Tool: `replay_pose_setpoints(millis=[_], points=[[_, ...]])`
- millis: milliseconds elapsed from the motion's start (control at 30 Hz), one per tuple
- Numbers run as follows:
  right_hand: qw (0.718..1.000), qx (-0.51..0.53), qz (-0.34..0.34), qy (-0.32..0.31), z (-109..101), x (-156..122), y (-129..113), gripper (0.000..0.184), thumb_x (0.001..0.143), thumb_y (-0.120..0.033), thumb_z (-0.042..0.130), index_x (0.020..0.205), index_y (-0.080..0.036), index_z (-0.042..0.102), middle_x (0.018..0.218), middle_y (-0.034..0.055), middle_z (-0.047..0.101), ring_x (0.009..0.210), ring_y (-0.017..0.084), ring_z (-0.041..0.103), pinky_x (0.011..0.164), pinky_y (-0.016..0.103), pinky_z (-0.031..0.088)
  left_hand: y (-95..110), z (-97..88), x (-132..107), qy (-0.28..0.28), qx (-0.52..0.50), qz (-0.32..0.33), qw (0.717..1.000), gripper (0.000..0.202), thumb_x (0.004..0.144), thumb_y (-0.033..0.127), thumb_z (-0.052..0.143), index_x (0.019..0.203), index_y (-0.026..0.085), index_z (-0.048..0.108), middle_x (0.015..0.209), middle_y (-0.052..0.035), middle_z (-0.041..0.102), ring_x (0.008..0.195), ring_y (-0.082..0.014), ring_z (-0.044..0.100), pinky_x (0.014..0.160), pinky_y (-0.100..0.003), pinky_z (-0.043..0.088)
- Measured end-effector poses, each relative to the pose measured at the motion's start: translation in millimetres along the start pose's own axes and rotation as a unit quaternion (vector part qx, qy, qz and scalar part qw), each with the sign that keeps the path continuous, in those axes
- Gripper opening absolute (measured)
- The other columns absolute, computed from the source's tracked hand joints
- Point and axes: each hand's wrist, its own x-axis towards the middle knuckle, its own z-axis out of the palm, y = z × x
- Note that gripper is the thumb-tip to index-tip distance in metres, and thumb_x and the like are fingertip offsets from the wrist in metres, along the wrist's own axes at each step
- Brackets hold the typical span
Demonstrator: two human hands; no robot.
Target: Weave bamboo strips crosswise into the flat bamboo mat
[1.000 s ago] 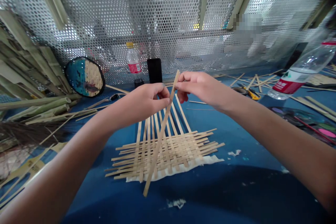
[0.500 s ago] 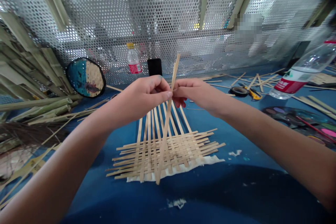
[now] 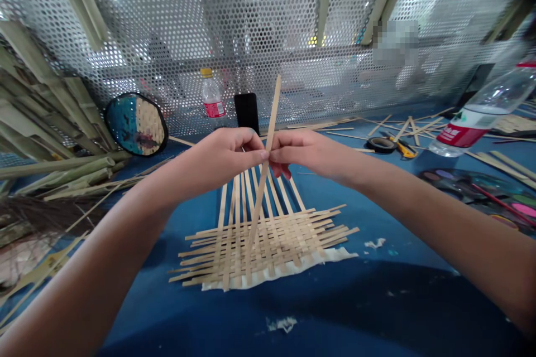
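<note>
A half-woven mat of thin bamboo strips (image 3: 268,242) lies on a white sheet on the blue table (image 3: 377,312), its loose upright strips fanning away from me. One long bamboo strip (image 3: 273,106) stands steeply over the mat, its top end up near the mesh wall and its lower end down among the woven rows. My left hand (image 3: 226,156) and my right hand (image 3: 307,153) meet at its middle, both closed in a pinch on it, just above the loose ends of the mat.
Split bamboo stalks (image 3: 62,170) pile up at the left beside a small painted woven fan (image 3: 136,124). A perforated metal wall (image 3: 251,28) backs the table, with a small bottle (image 3: 211,95) and a black phone (image 3: 247,112). At the right: a tape roll (image 3: 379,145), a large bottle (image 3: 481,114), a paint palette (image 3: 489,192).
The long strip has swung from a slant to nearly upright and slid away from me, its lower end drawn in from the table onto the mat. My hands have closed together on it.
</note>
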Motion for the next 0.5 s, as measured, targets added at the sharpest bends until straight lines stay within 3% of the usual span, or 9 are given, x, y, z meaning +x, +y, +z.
replay_pose_setpoints(millis=[233, 500], points=[[0.999, -0.014, 0.002, 0.032, 1.5, -0.7, 0.9, 0.020, 0.085, -0.016, 0.052, 0.066, -0.018, 0.054, 0.063, 0.0005, 0.061, 0.059, 0.011, 0.054, 0.058, 0.025, 0.043, 5.2, 4.1, -0.9, 0.040, 0.040, 0.008, 0.998, 0.020, 0.086, 0.037, 0.057, 0.079, 0.018, 0.061, 0.061, 0.0037, 0.048, 0.053, -0.0103, 0.040, 0.048, -0.024, 0.028], [0.998, 0.042, 0.001, 0.054, -2.2, -1.7, -3.9, 0.020, 0.081, -0.013, 0.051, 0.063, -0.019, 0.053, 0.060, -0.0009, 0.055, 0.058, 0.011, 0.051, 0.059, 0.026, 0.041, 23.0, 15.6, -10.3, 0.145, 0.120, 0.067, 0.980, 0.013, 0.089, 0.023, 0.052, 0.079, 0.018, 0.058, 0.072, 0.0003, 0.058, 0.063, -0.0127, 0.048, 0.058, -0.027, 0.034]])
